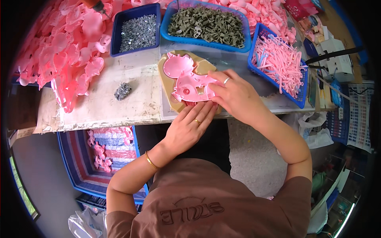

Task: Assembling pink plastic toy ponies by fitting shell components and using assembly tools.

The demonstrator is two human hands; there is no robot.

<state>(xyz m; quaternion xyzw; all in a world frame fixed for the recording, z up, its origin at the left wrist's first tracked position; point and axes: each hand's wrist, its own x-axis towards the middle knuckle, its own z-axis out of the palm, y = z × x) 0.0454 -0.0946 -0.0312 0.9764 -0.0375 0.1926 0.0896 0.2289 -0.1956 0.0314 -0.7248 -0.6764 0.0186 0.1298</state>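
Note:
A pink hollow plastic shell (183, 85), shaped like an animal's half body, lies in a tan block-like fixture (167, 75) at the table's front edge. My left hand (189, 123) reaches to its near edge with fingers stretched out side by side; the fingertips touch the shell's lower rim, and the thumb is hidden. Over the right end of the shell is my right hand (234, 92), thumb and fingers closed on that end. Whether a small part sits under these fingers is hidden.
A heap of pink shells (67, 47) covers the far left. Behind the fixture stand a dark blue bin of screws (137, 31) and a blue tray of olive-grey parts (204, 25). A basket of pink sticks (278, 59) stands right. A small screw pile (123, 91) lies left; a screwdriver (95, 4) hangs above.

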